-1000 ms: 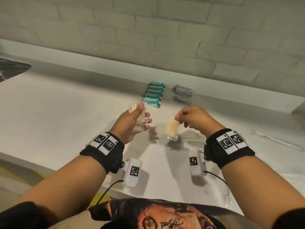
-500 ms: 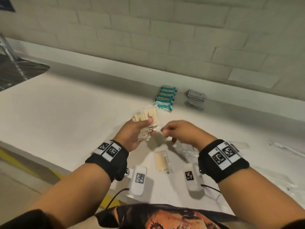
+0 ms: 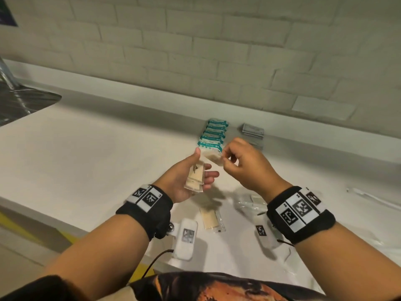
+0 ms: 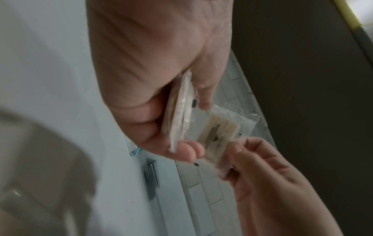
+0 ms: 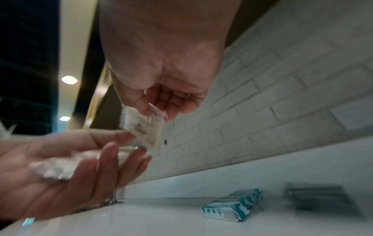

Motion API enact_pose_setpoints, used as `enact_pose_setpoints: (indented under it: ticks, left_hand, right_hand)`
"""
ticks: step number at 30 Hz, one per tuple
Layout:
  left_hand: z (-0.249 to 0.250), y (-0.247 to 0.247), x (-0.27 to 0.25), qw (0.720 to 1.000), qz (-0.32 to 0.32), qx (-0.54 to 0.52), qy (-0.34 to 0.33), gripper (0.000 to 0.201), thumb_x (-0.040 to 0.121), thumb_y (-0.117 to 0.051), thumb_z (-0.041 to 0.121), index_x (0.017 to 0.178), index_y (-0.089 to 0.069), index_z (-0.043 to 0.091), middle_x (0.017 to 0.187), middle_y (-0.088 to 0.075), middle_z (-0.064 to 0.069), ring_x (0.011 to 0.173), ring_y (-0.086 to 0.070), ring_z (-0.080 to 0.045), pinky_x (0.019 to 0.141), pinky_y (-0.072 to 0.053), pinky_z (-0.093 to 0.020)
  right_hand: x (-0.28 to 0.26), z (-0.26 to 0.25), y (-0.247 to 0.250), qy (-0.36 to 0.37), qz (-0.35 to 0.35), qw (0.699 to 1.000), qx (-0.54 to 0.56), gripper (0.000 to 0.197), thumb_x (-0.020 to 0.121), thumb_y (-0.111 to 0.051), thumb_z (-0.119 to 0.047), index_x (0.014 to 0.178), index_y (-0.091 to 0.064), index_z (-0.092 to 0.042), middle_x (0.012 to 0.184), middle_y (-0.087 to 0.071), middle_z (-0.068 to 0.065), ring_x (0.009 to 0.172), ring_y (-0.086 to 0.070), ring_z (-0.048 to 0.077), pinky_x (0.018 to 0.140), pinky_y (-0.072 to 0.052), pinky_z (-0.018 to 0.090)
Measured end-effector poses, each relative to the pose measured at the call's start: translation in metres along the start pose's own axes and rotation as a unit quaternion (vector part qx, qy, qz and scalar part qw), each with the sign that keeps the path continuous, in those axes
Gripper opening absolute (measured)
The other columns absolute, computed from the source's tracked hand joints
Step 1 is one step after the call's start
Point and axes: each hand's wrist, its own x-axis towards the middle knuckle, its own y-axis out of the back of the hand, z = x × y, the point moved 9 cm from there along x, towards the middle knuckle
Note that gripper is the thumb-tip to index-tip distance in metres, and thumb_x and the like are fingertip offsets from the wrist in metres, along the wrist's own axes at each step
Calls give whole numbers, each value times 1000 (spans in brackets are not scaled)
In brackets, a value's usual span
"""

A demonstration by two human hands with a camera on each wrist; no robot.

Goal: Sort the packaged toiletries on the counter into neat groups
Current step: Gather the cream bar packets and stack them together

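My left hand (image 3: 202, 168) grips a small stack of beige packets (image 3: 195, 177) in clear wrappers, held above the white counter (image 3: 86, 159). My right hand (image 3: 224, 158) pinches one more beige packet (image 3: 213, 158) by its edge, right at the top of that stack. In the left wrist view the stack (image 4: 181, 111) sits edge-on in the palm, with the single packet (image 4: 218, 132) beside it. The right wrist view shows the pinched packet (image 5: 143, 127) hanging over the left hand's fingers (image 5: 121, 151). Another beige packet (image 3: 210, 218) lies on the counter below the hands.
A row of teal packs (image 3: 213, 135) and a pile of grey packs (image 3: 253, 132) sit by the brick wall. Loose clear-wrapped packets (image 3: 249, 200) lie under my right wrist. A long clear-wrapped item (image 3: 368, 196) lies at the right, and a sink (image 3: 21, 101) is far left.
The packet my right hand held a second ago now lies on the counter. That hand moved to the left hand's stack and now pinches a packet there; both hands rose slightly.
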Motion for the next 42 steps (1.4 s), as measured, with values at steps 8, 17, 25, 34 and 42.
enact_pose_setpoints:
  ticks: [8,17,25,34,42]
  left_hand:
    - [30,0,-2,984,40,73,-157,26,87,-61,-1,111,-62,7,96,-70,-13,82,-68,-27,76,-54,-36]
    - [30,-3,-7,965,61,167,-195,22,82,-70,2,99,-62,14,85,-65,-4,73,-64,-17,68,-53,-28]
    - [7,37,-9,990,108,-39,-85,13,95,-49,11,107,-53,6,98,-63,-13,78,-67,-26,66,-59,-33]
    - [-4,61,-21,987,131,3,-89,13,87,-64,4,94,-62,15,89,-66,-7,74,-66,-21,51,-54,-25]
    - [-5,46,-18,988,105,10,-111,13,88,-61,-1,94,-65,10,81,-70,-7,71,-67,-21,60,-55,-30]
  right_hand:
    - [-2,35,-7,-166,-47,968,181,24,92,-60,-17,114,-62,-24,111,-57,-9,88,-57,9,75,-48,19]
    - [6,54,-13,-237,-107,962,85,4,85,-69,-15,86,-71,-11,78,-67,1,68,-57,14,58,-48,21]
    - [-2,46,-57,-149,-258,947,-125,17,96,-52,-26,104,-63,-14,99,-60,2,87,-52,19,74,-40,29]
    - [-20,29,-126,-85,-354,923,-124,14,90,-60,-28,101,-67,-22,101,-65,-1,90,-57,18,73,-44,29]
    - [-3,32,-82,-222,-155,936,226,12,86,-69,-22,90,-72,-11,84,-71,1,71,-60,14,70,-49,28]
